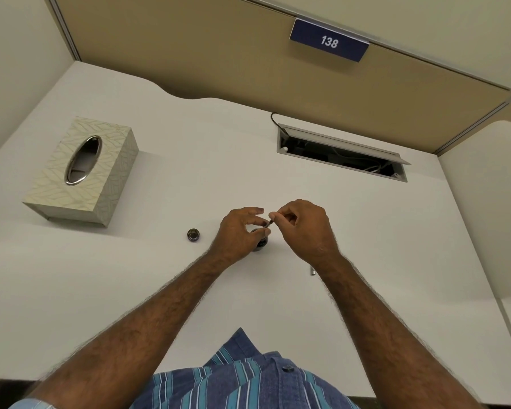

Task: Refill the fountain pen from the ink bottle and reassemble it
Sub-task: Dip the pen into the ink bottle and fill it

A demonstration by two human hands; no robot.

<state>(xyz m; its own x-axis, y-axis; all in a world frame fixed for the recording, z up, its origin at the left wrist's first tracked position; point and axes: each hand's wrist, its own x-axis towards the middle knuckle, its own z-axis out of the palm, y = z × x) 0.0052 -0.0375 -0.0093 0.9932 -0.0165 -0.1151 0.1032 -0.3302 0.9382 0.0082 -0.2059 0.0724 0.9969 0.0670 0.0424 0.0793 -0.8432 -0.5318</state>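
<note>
- Desk (189,178): white, broad, bearing everything; wide bare surface on every side of the ink bottle, most of it toward the near edge, so plenty of room for sweeping the arms; far edge wavy against the tan partition, near edge at the striped shirt.
- Tissue box (81,172): well left of the ink bottle and farther back; apart from the work, no obstacle, handy for wiping by the look of it.
- Cable tray (341,153): open slot set into the desk, far right of the ink bottle and behind it; an edge worth avoiding with small parts, judged a place where something could roll in.
- Left hand (238,233): directly over the ink bottle, fingers curled, fingertips meeting the pen part; hard to tell whether steadying the bottle as well.
- Right hand (303,228): just right of the ink bottle, pinching a thin pen part (269,223) between thumb and fingers, tip aimed down-left toward the bottle mouth.
- Ink bottle (261,244): dark, mostly hidden beneath the left hand; already uncapped.
- Bottle cap (194,234): lying just left of the ink bottle, apart from it.
- Small metal piece (312,271): near right of the ink bottle, half hidden by the right wrist; probably another pen part.
- Progress, as judged: opening and dismantling done; filling seemingly at hand; reassembly and recapping left.
</note>
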